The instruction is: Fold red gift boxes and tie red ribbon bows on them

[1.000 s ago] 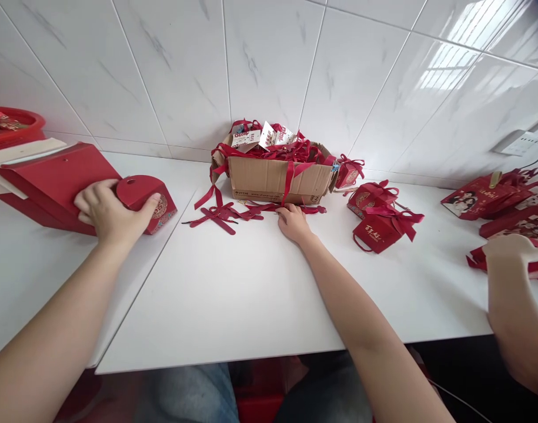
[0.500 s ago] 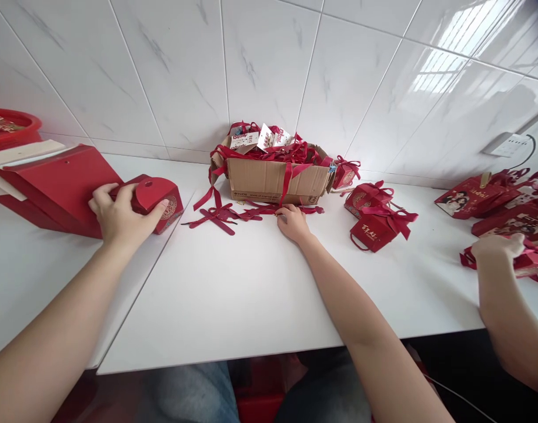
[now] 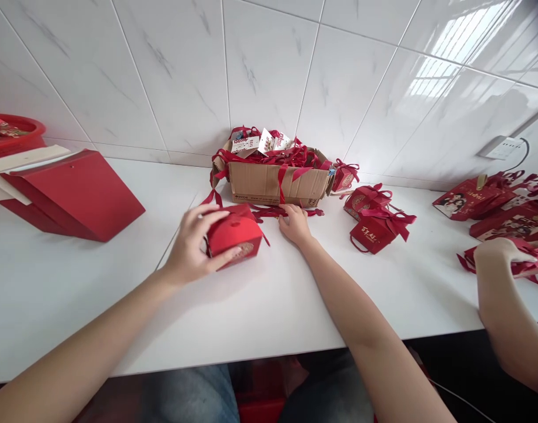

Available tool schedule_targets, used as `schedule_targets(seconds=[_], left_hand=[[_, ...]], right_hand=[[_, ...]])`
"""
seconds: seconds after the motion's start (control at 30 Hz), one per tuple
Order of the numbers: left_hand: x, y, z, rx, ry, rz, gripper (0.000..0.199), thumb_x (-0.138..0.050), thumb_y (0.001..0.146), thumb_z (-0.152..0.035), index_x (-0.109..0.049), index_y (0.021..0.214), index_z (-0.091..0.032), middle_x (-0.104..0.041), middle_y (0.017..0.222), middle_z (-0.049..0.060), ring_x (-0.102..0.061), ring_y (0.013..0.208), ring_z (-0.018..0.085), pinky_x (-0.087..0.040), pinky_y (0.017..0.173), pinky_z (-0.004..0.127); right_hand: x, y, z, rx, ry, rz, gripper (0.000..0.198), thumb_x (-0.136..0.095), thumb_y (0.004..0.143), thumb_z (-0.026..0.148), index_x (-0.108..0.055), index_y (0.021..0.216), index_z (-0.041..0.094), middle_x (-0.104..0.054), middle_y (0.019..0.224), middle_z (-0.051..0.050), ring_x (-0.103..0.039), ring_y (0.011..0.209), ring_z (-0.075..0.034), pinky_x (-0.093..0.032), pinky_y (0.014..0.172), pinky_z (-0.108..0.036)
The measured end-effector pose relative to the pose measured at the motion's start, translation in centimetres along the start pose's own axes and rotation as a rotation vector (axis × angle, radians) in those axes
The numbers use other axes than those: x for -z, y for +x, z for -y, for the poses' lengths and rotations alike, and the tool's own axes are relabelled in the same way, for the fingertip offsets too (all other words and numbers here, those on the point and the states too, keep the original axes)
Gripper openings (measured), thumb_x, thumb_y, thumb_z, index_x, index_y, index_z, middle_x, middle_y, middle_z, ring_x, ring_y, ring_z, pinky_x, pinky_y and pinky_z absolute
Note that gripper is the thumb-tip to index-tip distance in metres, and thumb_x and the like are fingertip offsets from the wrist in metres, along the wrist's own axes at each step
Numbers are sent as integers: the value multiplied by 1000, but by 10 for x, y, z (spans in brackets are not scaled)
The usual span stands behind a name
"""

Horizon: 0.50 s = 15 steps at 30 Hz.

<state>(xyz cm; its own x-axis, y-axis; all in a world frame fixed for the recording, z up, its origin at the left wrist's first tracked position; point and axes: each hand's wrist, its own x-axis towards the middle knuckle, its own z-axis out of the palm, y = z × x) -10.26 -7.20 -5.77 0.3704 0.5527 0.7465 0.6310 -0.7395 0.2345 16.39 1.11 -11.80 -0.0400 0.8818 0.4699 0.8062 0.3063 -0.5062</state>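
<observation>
My left hand (image 3: 193, 244) grips a small red gift box (image 3: 240, 232) above the white table, fingers over its top and thumb along the side with a round gold pattern. The box hides part of the red straps (image 3: 269, 212) behind it. Against those straps, at the foot of the cardboard box (image 3: 273, 179), my right hand (image 3: 295, 224) rests with curled fingers closed on a strap; its fingertips are partly hidden. Red ribbons (image 3: 290, 157) and white printed tags (image 3: 266, 141) fill the cardboard box.
Left stand a large red box (image 3: 81, 194) and a red basin (image 3: 15, 135). Finished-looking red boxes with bows (image 3: 374, 229) sit right of centre. Farther right, another person's hand (image 3: 500, 252) holds a red box among red gift bags (image 3: 458, 200). A socket (image 3: 500, 148) is on the tiled wall.
My left hand has carried the small red gift box rightward from beside the large red box to mid-table, in front of the straps. My right hand has stayed almost in place.
</observation>
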Motion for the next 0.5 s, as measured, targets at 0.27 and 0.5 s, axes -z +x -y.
schedule_targets(seconds=[0.27, 0.5], left_hand=[[-16, -11, 1, -14, -201, 143, 68, -72, 77, -37, -39, 134, -23, -44, 132, 14, -45, 127, 31, -43, 106, 53], [-13, -13, 3, -47, -240, 196, 76, -73, 77, -35, -33, 141, -25, -40, 138, 15, -43, 130, 31, -43, 107, 53]], right_hand=[[37, 28, 14, -1, 178, -206, 35, -38, 88, 21, -68, 105, 14, -72, 102, -11, -68, 90, -19, -53, 84, -35], [108, 35, 45, 297, 343, -556, 22, -57, 82, 13, -73, 94, 22, -75, 98, -3, -69, 97, -18, -55, 93, -37]])
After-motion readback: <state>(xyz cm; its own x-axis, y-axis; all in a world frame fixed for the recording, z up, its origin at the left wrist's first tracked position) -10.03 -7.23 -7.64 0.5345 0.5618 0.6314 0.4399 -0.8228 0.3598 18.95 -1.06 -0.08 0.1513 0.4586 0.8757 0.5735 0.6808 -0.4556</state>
